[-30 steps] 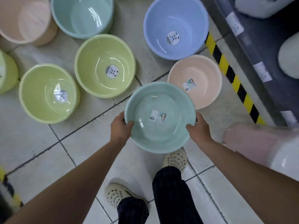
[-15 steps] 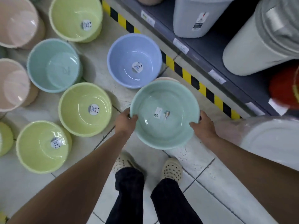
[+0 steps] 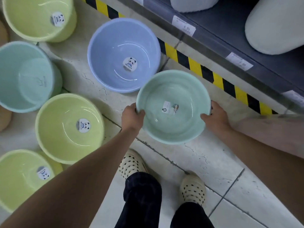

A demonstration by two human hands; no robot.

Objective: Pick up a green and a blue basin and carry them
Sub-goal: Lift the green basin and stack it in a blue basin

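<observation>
On the far left there's a pale teal bucket (image 3: 24, 76) with three yellow-green basins around it: one at the top (image 3: 39, 17), one in the middle (image 3: 69, 127), one at the bottom corner (image 3: 21, 176). A peach-coloured edge pokes in at the left border too, can't tell what it is.

Moving right, the blue basin (image 3: 124, 54) sits on the tiled floor (image 3: 205, 162) by itself, panda sticker in the bottom, just beside the green basin (image 3: 173, 106). That green one is off the floor, held level: left hand (image 3: 132, 115) wrapped over the near-left rim, right hand (image 3: 215, 116) on the opposite rim, both closed around it. Only one blue and one green of that shade in view, so no mix-up.

If it were me, I'd shift the green one to a single hand, or lower it into the blue one so they nest, then lift both by the blue rim. Plastic this thin probably flexes, so grip wide.

Far right is the shelf (image 3: 246, 51) with hazard tape (image 3: 197, 66) along its base.
</observation>
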